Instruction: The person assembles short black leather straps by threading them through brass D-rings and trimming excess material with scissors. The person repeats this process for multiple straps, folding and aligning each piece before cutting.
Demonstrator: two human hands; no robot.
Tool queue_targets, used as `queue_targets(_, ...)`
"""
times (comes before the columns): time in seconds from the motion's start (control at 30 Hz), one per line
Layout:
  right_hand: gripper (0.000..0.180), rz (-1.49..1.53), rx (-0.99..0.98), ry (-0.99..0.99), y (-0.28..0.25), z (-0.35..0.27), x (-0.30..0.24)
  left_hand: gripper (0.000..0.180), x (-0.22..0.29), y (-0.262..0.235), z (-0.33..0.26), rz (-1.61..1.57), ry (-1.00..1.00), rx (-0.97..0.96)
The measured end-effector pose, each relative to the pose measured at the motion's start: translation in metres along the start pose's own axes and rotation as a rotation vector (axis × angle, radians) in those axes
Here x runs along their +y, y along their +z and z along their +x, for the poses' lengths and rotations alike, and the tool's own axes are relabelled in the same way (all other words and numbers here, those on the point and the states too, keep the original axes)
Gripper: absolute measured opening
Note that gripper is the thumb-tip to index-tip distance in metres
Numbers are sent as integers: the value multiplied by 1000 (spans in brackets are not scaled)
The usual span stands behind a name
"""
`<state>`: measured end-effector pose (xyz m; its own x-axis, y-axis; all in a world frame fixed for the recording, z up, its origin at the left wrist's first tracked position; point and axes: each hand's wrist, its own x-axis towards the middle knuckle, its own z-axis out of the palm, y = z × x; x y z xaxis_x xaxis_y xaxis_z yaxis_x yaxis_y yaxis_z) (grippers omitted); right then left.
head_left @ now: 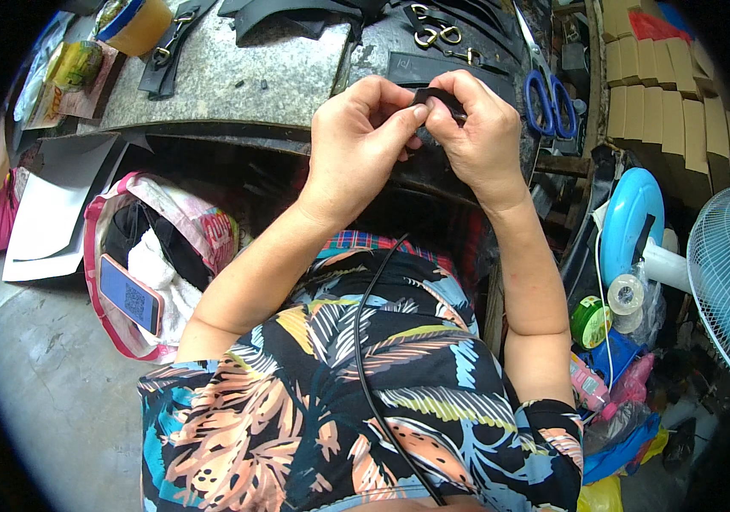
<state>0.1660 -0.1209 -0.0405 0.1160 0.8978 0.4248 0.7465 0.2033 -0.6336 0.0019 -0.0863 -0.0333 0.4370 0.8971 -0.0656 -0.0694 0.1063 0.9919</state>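
Strip [441, 93], blk, pinched btwn L hand [354, 145] & R hand [482, 128], near bench [284, 81] edge; prob. folding, next needs firm press.

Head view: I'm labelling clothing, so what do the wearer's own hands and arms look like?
The left hand and right hand are ungloved and both forearms bare, with no watch or bracelet showing. The short sleeves are black with a leafy print in peach, blue and white. A black cable runs down the front of the top.
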Motion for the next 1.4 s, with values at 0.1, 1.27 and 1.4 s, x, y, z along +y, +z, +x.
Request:
queue_targets(0.1, 20, 89, 0, 48, -1, 1, 1, 13, 0, 2, 0, 28, 36, 4)
queue_targets(1.27, 14, 578, -111, 183, -9, -1, 11, 12, -3, 1, 12, 26, 136, 1)
queue_targets(1.4, 14, 609, -143, 175, -11, -1, 12, 14, -4, 0, 13, 67, 164, 0)
